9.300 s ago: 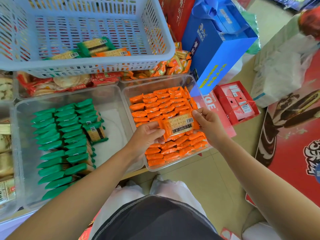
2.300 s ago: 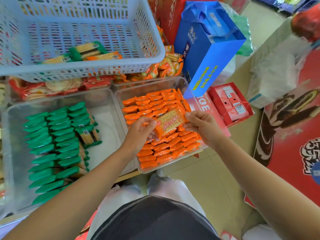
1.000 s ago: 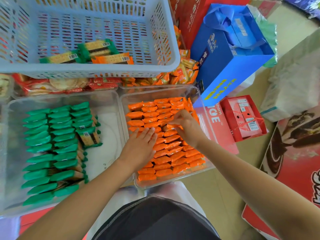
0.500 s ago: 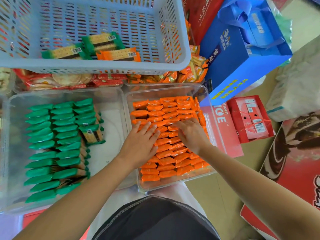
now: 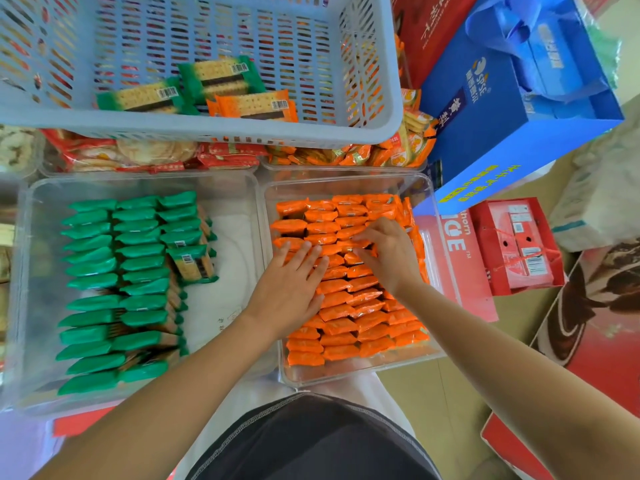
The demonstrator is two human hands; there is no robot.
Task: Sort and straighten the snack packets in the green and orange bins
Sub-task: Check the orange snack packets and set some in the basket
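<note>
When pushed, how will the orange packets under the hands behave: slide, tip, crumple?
The orange packets look glossy, so probably slide easily under the left hand and right hand. Packed on edge in tight rows, they would likely lean together rather than topple. The clear bin should contain them.

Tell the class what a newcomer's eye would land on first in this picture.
Bright orange packets in tight rows fill the right bin, with the left hand and right hand resting on them. Green packets line the left bin's left side; three loose packets lie in the blue basket beyond.
</note>
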